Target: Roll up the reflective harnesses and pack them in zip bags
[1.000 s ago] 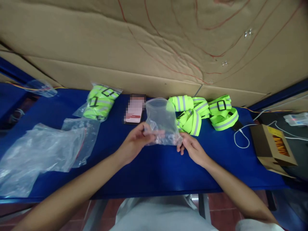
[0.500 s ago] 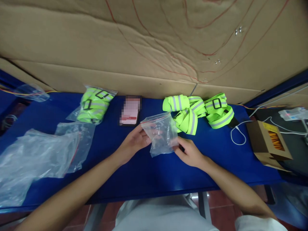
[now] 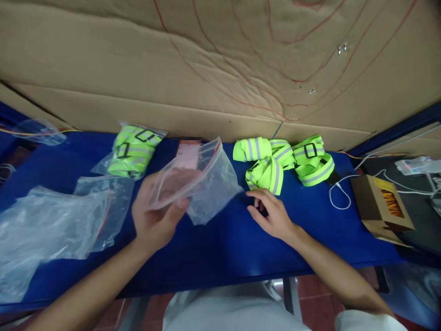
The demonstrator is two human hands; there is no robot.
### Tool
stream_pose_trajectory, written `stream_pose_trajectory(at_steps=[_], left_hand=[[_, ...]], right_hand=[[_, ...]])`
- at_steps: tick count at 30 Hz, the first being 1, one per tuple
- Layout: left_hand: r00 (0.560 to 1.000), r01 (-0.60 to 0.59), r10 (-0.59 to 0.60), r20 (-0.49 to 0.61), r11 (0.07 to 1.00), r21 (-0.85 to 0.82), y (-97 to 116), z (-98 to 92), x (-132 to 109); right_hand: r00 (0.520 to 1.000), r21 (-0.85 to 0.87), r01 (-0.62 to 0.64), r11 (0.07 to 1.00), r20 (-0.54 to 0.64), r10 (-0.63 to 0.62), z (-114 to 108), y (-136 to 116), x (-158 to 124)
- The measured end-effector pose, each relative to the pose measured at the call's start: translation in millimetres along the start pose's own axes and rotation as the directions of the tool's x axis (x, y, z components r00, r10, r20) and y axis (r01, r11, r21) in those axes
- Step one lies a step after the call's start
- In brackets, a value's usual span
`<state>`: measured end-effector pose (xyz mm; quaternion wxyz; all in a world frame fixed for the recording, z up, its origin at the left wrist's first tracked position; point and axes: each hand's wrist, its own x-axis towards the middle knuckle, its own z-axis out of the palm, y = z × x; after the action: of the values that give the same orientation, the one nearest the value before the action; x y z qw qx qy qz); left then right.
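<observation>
Forearms reach in from the bottom edge over a blue table (image 3: 206, 248). Nearest, the left hand (image 3: 155, 220) is raised above the tabletop and clasps a clear zip bag (image 3: 203, 188), thumb on the near face and fingers behind it, showing through the plastic. The bag hangs tilted in the air, left of centre, its red zip line at the upper right, with nothing visible inside. The right hand (image 3: 272, 216) is loose and holds nothing. Its fingers are slightly curled with the tips on the table, apart from the bag.

Just beyond that hand lies a tangle of neon reflective bands (image 3: 275, 161) with grey stripes and black buckles. Left of the person, a heap of empty plastic bags (image 3: 51, 225) covers the table. Further back sits 1 sealed bag of bands (image 3: 134, 149). A phone (image 3: 188, 154) lies partly hidden behind the raised bag. At the right, a white cable (image 3: 339, 193) curls beside an open cardboard box (image 3: 382, 207). Along the far edge stands a wall of brown cardboard (image 3: 220, 69) marked with red lines.
</observation>
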<state>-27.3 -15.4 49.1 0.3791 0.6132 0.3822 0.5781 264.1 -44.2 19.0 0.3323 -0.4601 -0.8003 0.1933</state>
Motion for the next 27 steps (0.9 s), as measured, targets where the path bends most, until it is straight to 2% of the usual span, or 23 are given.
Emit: stream_pose_trajectory(at_steps=[1, 2, 3, 4, 6, 7, 9, 13, 17, 20, 24, 27], left_hand=[[0.992, -0.129, 0.130, 0.002, 0.986, 0.102, 3, -3.2, 1], [0.963, -0.270, 0.269, 0.034, 0.943, 0.193, 5, -5.3, 1], [0.911, -0.411, 0.403, 0.086, 0.871, 0.271, 6, -6.1, 1], [0.842, -0.538, 0.514, 0.165, 0.772, 0.339, 7, -5.2, 0], [0.707, -0.701, 0.627, 0.326, 0.563, 0.437, 5, 0.7, -7], [0.673, -0.734, 0.625, 0.395, 0.499, 0.462, 4, 5.5, -11], [0.674, -0.738, 0.555, 0.488, 0.481, 0.473, 1, 16.5, -20], [0.717, -0.684, 0.417, 0.559, 0.576, 0.448, -4, 33.3, -31], [0.776, -0.607, 0.358, 0.519, 0.646, 0.463, -8, 35.4, -28], [0.810, -0.572, 0.356, 0.466, 0.658, 0.491, -9, 33.4, -24], [0.803, -0.582, 0.351, 0.482, 0.635, 0.508, -12, 33.4, -23], [0.783, -0.602, 0.309, 0.540, 0.597, 0.530, -15, 35.8, -26]], right_hand=[[0.998, -0.020, 0.014, 1.000, -0.055, -0.015, -2, 0, 1], [0.993, -0.049, 0.027, 0.998, -0.112, -0.032, -4, 1, 2], [0.986, -0.081, 0.035, 0.996, -0.163, -0.048, -7, 2, 3], [0.977, -0.112, 0.039, 0.993, -0.205, -0.061, -9, 3, 4], [0.962, -0.156, 0.036, 0.987, -0.261, -0.077, -14, 5, 7], [0.957, -0.161, 0.032, 0.986, -0.279, -0.076, -15, 6, 8], [0.951, -0.139, 0.022, 0.990, -0.302, -0.064, -16, 6, 9], [0.956, -0.031, 0.042, 0.999, -0.289, -0.049, -12, -1, 6], [0.973, 0.043, 0.143, 0.989, -0.189, -0.132, -8, -6, 1], [0.971, 0.010, 0.214, 0.977, -0.114, -0.212, -6, -8, -1], [0.952, -0.054, 0.299, 0.953, -0.048, -0.301, -4, -8, 1], [0.954, -0.101, 0.286, 0.953, -0.057, -0.293, -7, -6, 2]])
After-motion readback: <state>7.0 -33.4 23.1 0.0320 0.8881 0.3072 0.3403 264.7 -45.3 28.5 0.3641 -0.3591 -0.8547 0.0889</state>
